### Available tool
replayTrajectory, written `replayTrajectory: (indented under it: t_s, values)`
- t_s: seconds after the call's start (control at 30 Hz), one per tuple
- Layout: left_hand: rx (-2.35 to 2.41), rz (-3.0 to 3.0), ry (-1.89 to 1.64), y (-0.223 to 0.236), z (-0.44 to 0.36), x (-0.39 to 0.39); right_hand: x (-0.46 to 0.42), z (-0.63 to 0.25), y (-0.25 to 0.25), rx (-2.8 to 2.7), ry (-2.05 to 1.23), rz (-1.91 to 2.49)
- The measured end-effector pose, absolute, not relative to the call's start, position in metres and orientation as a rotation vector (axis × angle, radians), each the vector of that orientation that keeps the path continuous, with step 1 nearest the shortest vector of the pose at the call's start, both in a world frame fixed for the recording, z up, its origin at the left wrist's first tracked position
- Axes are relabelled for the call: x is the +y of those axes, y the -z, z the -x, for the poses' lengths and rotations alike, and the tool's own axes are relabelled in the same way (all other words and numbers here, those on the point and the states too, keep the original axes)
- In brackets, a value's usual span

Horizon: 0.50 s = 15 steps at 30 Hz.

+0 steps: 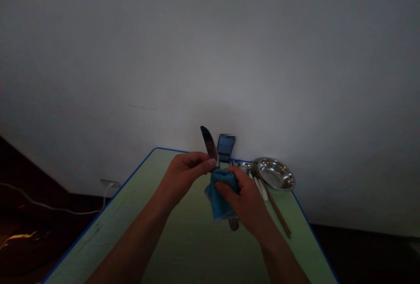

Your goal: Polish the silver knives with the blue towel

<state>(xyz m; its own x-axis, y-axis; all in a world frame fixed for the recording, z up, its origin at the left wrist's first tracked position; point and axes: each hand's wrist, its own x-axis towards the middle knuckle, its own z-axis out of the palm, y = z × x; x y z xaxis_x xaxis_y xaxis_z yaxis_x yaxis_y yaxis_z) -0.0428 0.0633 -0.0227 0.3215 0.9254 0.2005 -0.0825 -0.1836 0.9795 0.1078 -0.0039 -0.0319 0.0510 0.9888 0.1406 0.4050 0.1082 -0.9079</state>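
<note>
A table knife [210, 142] is held up over the table, its broad shiny blade pointing up and slightly left. My left hand [183, 172] pinches the lower part of the blade between thumb and fingers. Just right of it, my right hand [244, 194] is closed on a blue cloth [221, 194] that is wrapped around the knife below the blade. The cloth hides that part of the knife. A rounded metal end [233, 224] shows under the cloth; whether it belongs to the knife I cannot tell.
Behind the hands a phone [225, 147] leans against the wall [210, 56]. A metal bowl [275, 173] stands at the table's back right, with wooden chopsticks [277, 209] and white-handled cutlery [262, 189] beside it. The pale green table [183, 249] has a blue edge. A white cable [59, 208] runs at left.
</note>
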Motion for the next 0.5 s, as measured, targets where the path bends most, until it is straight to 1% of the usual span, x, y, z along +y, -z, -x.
replayTrajectory:
  t_s: [0.23, 0.5]
  values:
    - [0.886, -1.519, -1.235, 0.02, 0.053, 0.068, -0.003, -0.105, 0.033, -1.508, -0.879, 1.445]
    - [0.931, -1.491, -1.284, 0.018, 0.058, 0.072, -0.002, -0.104, 0.034, -1.529, -0.89, 1.401]
